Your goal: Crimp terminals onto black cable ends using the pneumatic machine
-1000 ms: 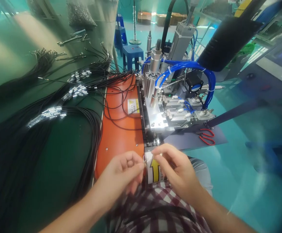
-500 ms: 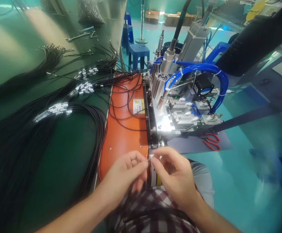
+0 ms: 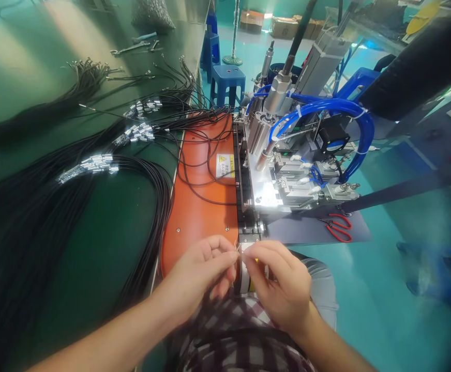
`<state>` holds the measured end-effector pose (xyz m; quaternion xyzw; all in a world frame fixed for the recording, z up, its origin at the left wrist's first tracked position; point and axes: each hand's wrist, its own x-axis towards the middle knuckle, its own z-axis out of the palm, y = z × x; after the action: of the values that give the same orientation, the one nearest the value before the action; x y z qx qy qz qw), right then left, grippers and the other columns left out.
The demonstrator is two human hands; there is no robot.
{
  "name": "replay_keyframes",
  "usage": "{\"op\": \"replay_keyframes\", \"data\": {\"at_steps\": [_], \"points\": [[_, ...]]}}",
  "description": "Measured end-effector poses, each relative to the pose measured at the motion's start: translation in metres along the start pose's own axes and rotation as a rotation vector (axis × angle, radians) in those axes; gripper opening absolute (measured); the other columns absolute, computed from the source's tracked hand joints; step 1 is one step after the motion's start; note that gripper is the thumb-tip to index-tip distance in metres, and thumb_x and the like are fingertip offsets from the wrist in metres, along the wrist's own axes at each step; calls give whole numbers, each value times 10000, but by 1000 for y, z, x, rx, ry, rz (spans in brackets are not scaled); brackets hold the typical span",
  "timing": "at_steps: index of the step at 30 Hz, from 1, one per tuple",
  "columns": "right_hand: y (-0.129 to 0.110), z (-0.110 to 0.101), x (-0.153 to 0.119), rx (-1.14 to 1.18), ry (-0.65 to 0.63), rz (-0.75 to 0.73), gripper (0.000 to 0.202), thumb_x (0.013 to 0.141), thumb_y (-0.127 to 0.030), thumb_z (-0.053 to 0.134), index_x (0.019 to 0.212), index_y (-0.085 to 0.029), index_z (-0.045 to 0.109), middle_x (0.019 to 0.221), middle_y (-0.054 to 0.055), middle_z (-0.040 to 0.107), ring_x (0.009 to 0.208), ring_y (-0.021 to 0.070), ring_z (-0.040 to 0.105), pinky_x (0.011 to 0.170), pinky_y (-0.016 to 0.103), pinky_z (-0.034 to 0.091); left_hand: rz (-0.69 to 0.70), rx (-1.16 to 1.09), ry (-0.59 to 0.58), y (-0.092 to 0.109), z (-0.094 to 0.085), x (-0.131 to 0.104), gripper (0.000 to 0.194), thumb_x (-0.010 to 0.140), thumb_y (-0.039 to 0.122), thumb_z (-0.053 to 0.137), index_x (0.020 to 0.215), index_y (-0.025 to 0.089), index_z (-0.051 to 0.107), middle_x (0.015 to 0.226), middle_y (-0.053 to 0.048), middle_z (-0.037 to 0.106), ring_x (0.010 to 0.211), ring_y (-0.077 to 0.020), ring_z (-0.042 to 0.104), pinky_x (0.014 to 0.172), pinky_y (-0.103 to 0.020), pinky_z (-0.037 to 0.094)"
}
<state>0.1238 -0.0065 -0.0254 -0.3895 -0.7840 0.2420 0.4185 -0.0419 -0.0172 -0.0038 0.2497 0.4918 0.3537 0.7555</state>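
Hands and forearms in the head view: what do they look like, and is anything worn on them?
Left hand and right hand are ungloved, with no ring visible. Neither wrist shows a watch or cable. No sleeves cover the visible forearms.

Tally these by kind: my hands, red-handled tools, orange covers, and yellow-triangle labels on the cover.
Hands: 2 (left hand, right hand)
Red-handled tool: 1
Orange cover: 1
Yellow-triangle label: 1
Total: 5
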Motion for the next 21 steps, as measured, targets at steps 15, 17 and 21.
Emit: {"op": "replay_keyframes", "data": {"at_steps": [15,17,21], "points": [[-25,-10,17,642,-358,958,175,909,-267,500,755,-206,443,476,-112,338,393,57,276,361,167,226,168,56,169,-10,6,-10,215,833,374,660,792,174,593,562,60,559,355,-8,330,412,-183,213],[-27,-11,15,528,-326,870,156,909,-252,498,766,-207,453,498,-107,341,406,61,295,374,169,250,173,104,215,-11,6,-10,228,836,389,663,787,174,609,462,83,464,383,-20,312,435,-179,225],[-29,-13,17,484,-315,830,149,903,-240,501,767,-203,453,493,-106,365,396,56,306,387,173,248,224,111,230,-12,6,-12,231,813,392,695,772,174,630,520,64,493,454,-29,315,468,-172,254]]}}
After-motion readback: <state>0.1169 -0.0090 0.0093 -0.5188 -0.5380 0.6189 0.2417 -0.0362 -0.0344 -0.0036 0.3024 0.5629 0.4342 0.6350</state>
